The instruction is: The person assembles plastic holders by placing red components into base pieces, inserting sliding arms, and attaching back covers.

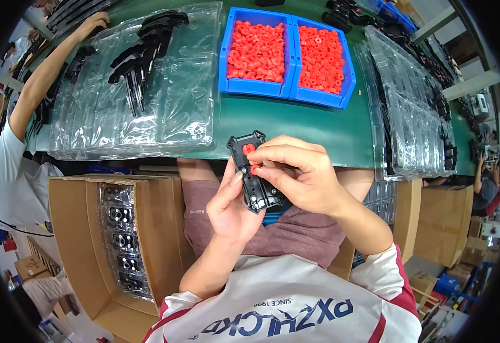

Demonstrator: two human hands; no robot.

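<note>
My left hand (233, 208) is closed round a black plastic housing (256, 186), which it holds tilted above my lap, just off the table's near edge. One small red plastic part (248, 148) sits at the housing's upper end. Lower down, the thumb and forefinger of my right hand (301, 171) pinch a second red piece (255, 169) against the housing. Small round metal-looking spots show along the housing's face. My fingers hide part of the housing and of the pinched piece.
Two blue bins (291, 91) full of small red parts stand on the green table (296, 123). Clear plastic trays (187, 86) with black parts lie left, more trays (413, 108) right. An open carton (70, 228) holds trayed black parts. Another person's arm (50, 74) reaches in at left.
</note>
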